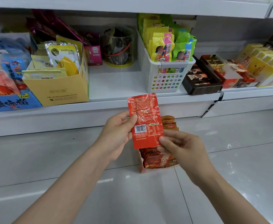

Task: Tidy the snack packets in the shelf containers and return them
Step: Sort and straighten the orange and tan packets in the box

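Both hands (116, 135) (181, 147) pinching one red packet (144, 120), red box (158, 160) of packets on floor below

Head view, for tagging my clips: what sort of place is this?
Probably a small shop's snack aisle: white shelf stocked with a basket of packets and display boxes of barcoded goods.

Red packet (144, 120) with white barcode; perforated white basket (163, 75); yellow box (59, 91).
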